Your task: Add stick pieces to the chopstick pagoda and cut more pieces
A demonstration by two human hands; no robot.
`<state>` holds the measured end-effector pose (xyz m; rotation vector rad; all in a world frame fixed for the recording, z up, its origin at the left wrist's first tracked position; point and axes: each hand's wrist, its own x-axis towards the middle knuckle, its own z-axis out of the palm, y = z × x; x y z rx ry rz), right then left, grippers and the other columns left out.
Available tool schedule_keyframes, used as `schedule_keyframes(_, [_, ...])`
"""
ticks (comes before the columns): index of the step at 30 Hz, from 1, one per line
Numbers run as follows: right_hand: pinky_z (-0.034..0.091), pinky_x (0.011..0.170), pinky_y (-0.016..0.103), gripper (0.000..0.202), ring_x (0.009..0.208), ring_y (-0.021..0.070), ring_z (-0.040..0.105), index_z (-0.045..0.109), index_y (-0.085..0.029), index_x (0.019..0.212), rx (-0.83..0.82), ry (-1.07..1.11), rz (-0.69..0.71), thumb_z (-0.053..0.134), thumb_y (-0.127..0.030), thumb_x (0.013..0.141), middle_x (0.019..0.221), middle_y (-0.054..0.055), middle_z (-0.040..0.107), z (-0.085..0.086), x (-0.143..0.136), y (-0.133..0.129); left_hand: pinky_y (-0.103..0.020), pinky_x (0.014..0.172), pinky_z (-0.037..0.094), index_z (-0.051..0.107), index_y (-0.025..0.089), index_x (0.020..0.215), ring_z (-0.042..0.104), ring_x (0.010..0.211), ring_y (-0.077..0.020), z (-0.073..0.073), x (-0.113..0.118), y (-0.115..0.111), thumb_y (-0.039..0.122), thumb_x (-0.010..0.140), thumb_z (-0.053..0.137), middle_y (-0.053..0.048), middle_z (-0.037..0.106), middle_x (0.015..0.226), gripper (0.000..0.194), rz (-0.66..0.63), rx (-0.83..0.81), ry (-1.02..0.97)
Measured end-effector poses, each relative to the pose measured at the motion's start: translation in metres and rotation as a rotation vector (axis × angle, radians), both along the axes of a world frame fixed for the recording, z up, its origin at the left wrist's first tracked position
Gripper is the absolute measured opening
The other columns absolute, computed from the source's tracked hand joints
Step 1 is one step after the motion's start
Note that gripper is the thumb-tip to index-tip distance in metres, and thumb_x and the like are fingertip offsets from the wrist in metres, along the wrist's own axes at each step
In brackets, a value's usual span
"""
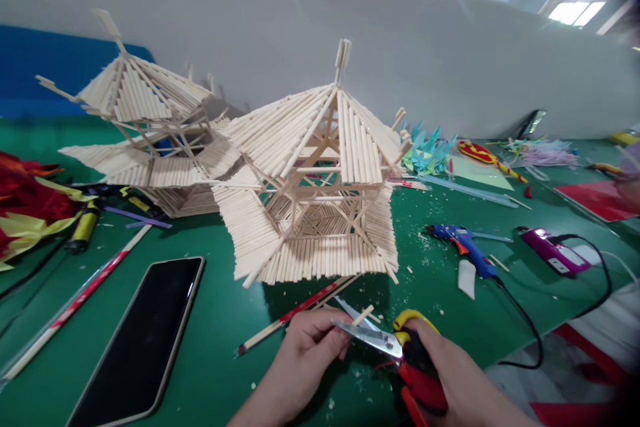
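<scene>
My left hand (311, 353) pinches a short wooden stick (364, 315) between thumb and fingers, close to the front of the table. In my right hand (445, 357) is a pair of scissors (383, 342) with yellow, black and red handles. Their blades stand apart, with the stick between them. Just beyond both hands rises a pagoda model (310, 140) made of pale wooden sticks. Some of its roof is covered with sticks, and the frame shows through gaps. Wrapped chopsticks (300, 310) with a red band lie between the model and my left hand.
A second stick pagoda (150, 93) stands at the back left. A phone (145, 340) lies at the front left. To the right are a blue glue gun (465, 243) with a cord and a purple power device (555, 250). Wood scraps litter the green table (215, 373).
</scene>
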<state>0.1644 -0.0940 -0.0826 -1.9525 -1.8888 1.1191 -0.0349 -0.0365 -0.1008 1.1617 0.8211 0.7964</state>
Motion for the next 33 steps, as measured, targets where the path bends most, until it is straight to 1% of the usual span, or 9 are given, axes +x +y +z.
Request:
schedule_keyframes(5, [0.04, 0.051, 0.023, 0.029, 0.062, 0.0175, 0.059, 0.042, -0.022, 0.08, -0.082, 0.001, 0.03, 0.057, -0.016, 0.055, 0.07, 0.001, 0.066, -0.001, 0.0, 0.0, -0.02, 0.049, 0.027, 0.064, 0.013, 0.069, 0.035, 0.05, -0.0082, -0.007, 0.001, -0.002, 0.039, 0.076, 0.054, 0.005, 0.042, 0.05, 0.028, -0.015, -0.033, -0.002])
schedule_keyframes(9, [0.04, 0.05, 0.023, 0.035, 0.061, 0.0174, 0.058, 0.043, -0.022, 0.089, -0.024, -0.033, 0.004, 0.058, -0.02, 0.057, 0.073, 0.003, 0.066, -0.008, 0.001, -0.003, -0.022, 0.055, 0.03, 0.065, 0.015, 0.067, 0.041, 0.057, -0.0102, -0.003, 0.003, -0.002, 0.032, 0.077, 0.055, 0.001, 0.049, 0.058, 0.023, 0.046, 0.031, 0.058])
schedule_keyframes(12, [0.043, 0.056, 0.024, 0.037, 0.064, 0.0171, 0.059, 0.043, -0.022, 0.092, -0.023, 0.016, -0.009, 0.057, -0.02, 0.058, 0.077, 0.003, 0.067, -0.009, 0.001, -0.003, -0.023, 0.061, 0.032, 0.068, 0.015, 0.069, 0.044, 0.063, -0.012, 0.001, 0.002, -0.002, 0.031, 0.077, 0.056, -0.001, 0.054, 0.065, 0.022, 0.037, 0.058, 0.058])
schedule_keyframes(14, [0.043, 0.058, 0.024, 0.037, 0.065, 0.0166, 0.059, 0.042, -0.021, 0.092, -0.024, 0.047, -0.009, 0.057, -0.021, 0.058, 0.078, 0.003, 0.067, -0.007, 0.001, -0.003, -0.022, 0.058, 0.031, 0.069, 0.015, 0.072, 0.042, 0.059, -0.0109, 0.001, 0.001, -0.002, 0.033, 0.076, 0.056, 0.0, 0.052, 0.062, 0.022, -0.005, 0.029, 0.029])
schedule_keyframes(18, [0.038, 0.05, 0.022, 0.038, 0.06, 0.016, 0.059, 0.039, -0.022, 0.092, -0.019, 0.022, 0.016, 0.057, -0.023, 0.058, 0.069, 0.0, 0.065, -0.008, 0.001, -0.005, -0.021, 0.047, 0.023, 0.068, 0.014, 0.07, 0.032, 0.049, -0.0078, -0.004, -0.002, -0.001, 0.044, 0.073, 0.057, 0.004, 0.041, 0.05, 0.032, -0.102, -0.078, -0.069])
schedule_keyframes(21, [0.036, 0.047, 0.023, 0.037, 0.056, 0.0159, 0.057, 0.039, -0.021, 0.092, -0.035, -0.023, 0.02, 0.055, -0.026, 0.06, 0.065, 0.0, 0.064, -0.013, 0.003, -0.006, -0.021, 0.047, 0.022, 0.067, 0.014, 0.07, 0.032, 0.049, -0.0071, -0.008, 0.0, -0.002, 0.043, 0.072, 0.06, 0.004, 0.043, 0.051, 0.03, -0.068, -0.118, -0.089])
schedule_keyframes(26, [0.04, 0.054, 0.024, 0.043, 0.063, 0.0178, 0.058, 0.037, -0.021, 0.093, -0.049, -0.046, -0.003, 0.057, -0.024, 0.055, 0.074, 0.003, 0.066, -0.016, 0.005, -0.002, -0.02, 0.05, 0.023, 0.067, 0.014, 0.07, 0.034, 0.052, -0.0069, -0.011, 0.003, -0.003, 0.037, 0.072, 0.062, 0.004, 0.044, 0.053, 0.023, 0.018, -0.142, -0.107])
schedule_keyframes(30, [0.041, 0.056, 0.024, 0.039, 0.066, 0.0173, 0.058, 0.038, -0.021, 0.091, -0.034, 0.013, 0.018, 0.056, -0.024, 0.057, 0.076, 0.003, 0.065, -0.008, 0.004, 0.0, -0.021, 0.048, 0.021, 0.069, 0.014, 0.069, 0.033, 0.051, -0.0068, -0.015, -0.001, -0.003, 0.042, 0.068, 0.065, 0.004, 0.043, 0.051, 0.027, -0.046, -0.221, -0.184])
schedule_keyframes(33, [0.039, 0.053, 0.022, 0.038, 0.062, 0.0157, 0.057, 0.037, -0.021, 0.091, -0.027, 0.012, 0.024, 0.056, -0.024, 0.058, 0.07, 0.001, 0.064, -0.006, 0.004, -0.002, -0.021, 0.048, 0.021, 0.069, 0.014, 0.068, 0.036, 0.052, -0.0074, -0.015, -0.002, -0.002, 0.043, 0.065, 0.067, 0.0, 0.051, 0.056, 0.029, -0.095, -0.286, -0.222])
